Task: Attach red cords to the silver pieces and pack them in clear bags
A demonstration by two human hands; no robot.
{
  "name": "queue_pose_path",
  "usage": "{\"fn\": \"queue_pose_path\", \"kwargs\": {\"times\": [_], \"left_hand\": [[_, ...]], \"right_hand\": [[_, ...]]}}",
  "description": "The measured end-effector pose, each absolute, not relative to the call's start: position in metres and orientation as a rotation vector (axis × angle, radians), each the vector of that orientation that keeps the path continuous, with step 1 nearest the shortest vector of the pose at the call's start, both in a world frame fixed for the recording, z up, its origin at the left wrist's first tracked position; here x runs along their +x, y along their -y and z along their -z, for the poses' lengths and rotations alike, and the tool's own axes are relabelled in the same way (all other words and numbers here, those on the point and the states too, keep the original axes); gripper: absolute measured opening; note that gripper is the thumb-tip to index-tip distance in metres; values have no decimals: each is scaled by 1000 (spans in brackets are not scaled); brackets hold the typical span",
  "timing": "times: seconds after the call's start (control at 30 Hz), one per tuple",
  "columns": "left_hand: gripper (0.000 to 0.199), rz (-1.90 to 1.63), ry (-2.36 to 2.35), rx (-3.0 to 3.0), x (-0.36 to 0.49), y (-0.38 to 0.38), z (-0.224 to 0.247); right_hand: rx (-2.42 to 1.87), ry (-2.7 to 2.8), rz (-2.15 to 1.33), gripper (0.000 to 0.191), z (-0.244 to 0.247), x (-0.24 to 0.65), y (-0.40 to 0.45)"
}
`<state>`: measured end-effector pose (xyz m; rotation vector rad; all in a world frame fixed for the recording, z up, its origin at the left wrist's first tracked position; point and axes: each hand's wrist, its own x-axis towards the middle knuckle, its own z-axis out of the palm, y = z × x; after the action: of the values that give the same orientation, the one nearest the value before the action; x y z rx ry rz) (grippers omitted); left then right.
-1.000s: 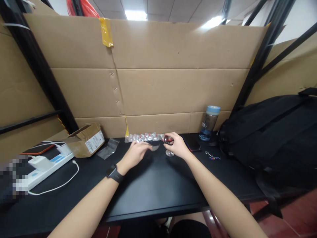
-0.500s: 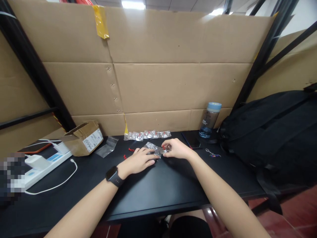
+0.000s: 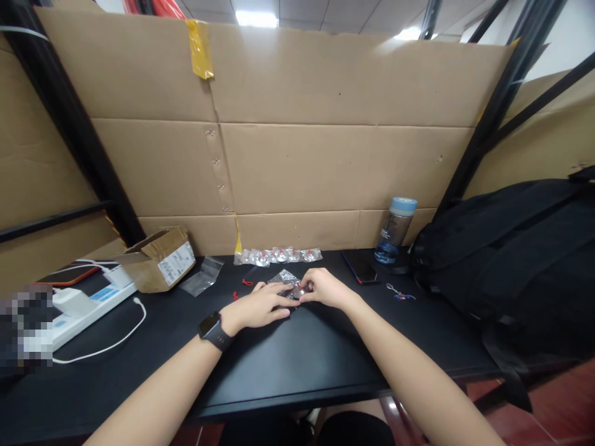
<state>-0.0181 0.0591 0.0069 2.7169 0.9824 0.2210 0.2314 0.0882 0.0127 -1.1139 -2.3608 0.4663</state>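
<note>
My left hand (image 3: 260, 305) lies with fingers stretched out over a small clear plastic bag (image 3: 285, 275) on the black table. Pinched in my right hand (image 3: 329, 288) is a small shiny round piece with a red part (image 3: 302, 289), at the right side of the bag. Fingers cover much of it, so I cannot tell how far inside the bag it sits. Two red cord loops, one farther back (image 3: 248, 283) and one nearer (image 3: 235, 296), lie left of my left hand. Behind the hands runs a row of several bagged silvery round pieces (image 3: 281, 255).
On the left are a flat clear bag (image 3: 203, 277), an opened cardboard box (image 3: 160, 260) and a white power strip (image 3: 95, 310) with cables. To the right lie a phone (image 3: 360, 267), a small charm on a cord (image 3: 402, 295), a water bottle (image 3: 395, 232) and a black backpack (image 3: 515, 260).
My right hand has moved slightly left with the round piece, closer to the fingers of my left hand. My left hand stays on the bag. The view has shifted slightly.
</note>
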Motion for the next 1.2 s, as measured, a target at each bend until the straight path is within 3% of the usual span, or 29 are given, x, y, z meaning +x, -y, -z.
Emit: {"fn": "queue_pose_path", "kwargs": {"times": [0.13, 0.47, 0.67, 0.83, 0.9, 1.0, 1.13, 1.2], "left_hand": [[38, -229, -952, 2713, -18, -59, -8], [42, -209, -1080, 2725, -17, -58, -6], [45, -183, -1112, 2705, -20, -60, -5], [46, -478, -1093, 2731, -26, -63, -15], [45, -632, -1140, 2700, -26, -64, -15], [40, -766, -1257, 2671, -22, -68, -8], [21, -792, -1341, 2686, -13, -73, 2], [11, -802, -1358, 2686, -11, -74, 4]], "right_hand": [[-1085, 2360, -617, 16, -12, 232, -89], [-1487, 2206, -67, 33, 0, 207, -92], [-1553, 2194, 180, 27, 4, 186, -97], [-1097, 2374, -217, 32, -1, 207, -99], [-960, 2356, -391, 19, -5, 222, -100], [-941, 2321, -381, 8, -10, 239, -103], [-950, 2369, -341, 29, -8, 241, -104], [-931, 2380, -341, 24, -5, 235, -103]]}}
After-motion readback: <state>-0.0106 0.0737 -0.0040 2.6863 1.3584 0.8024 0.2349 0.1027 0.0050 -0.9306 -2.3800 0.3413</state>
